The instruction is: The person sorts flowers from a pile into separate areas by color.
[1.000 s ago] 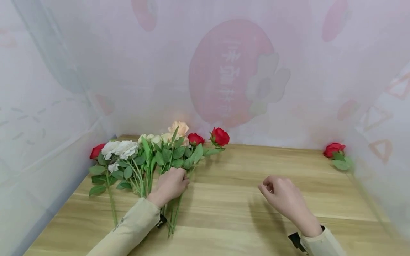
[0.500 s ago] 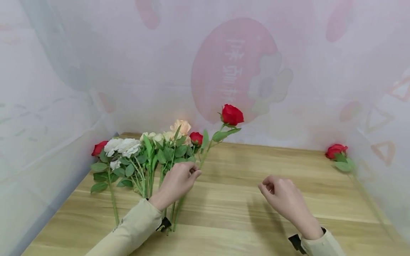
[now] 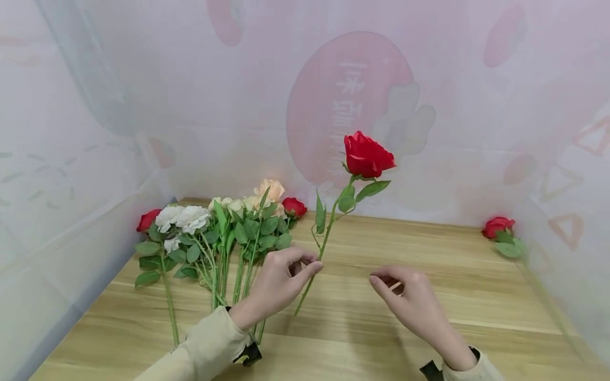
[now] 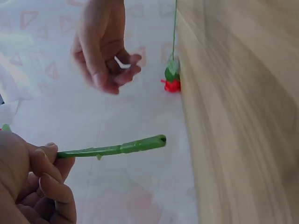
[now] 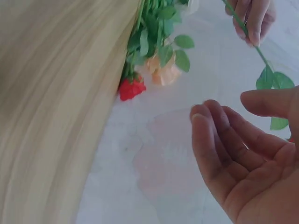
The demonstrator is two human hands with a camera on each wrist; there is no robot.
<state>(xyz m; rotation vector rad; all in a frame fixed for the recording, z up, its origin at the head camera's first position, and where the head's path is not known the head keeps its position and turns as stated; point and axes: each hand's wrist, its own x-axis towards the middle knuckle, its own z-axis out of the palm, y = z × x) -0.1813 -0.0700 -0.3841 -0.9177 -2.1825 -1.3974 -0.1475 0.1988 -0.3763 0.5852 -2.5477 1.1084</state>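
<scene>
A long-stemmed red rose [image 3: 367,156] stands tilted to the right above the table, its green stem pinched between the thumb and fingers of my left hand [image 3: 286,278]. In the left wrist view the lower end of that stem [image 4: 135,145] sticks out past the fingertips. My right hand [image 3: 419,296] hovers to the right of the rose, fingers loosely bent and holding nothing. Its palm and the gap between thumb and fingers show in the right wrist view [image 5: 252,154].
Left of the hands lie white flowers [image 3: 183,219], peach roses [image 3: 269,191], a red rose [image 3: 294,207] and another red rose [image 3: 149,219]. One more red rose [image 3: 498,227] lies at the right edge of the wooden table [image 3: 381,243]. Printed cloth [image 3: 229,106] hangs behind.
My left hand has drawn the red rose up out of the bunch and moved it right, towards me. The right hand has shifted slightly left.
</scene>
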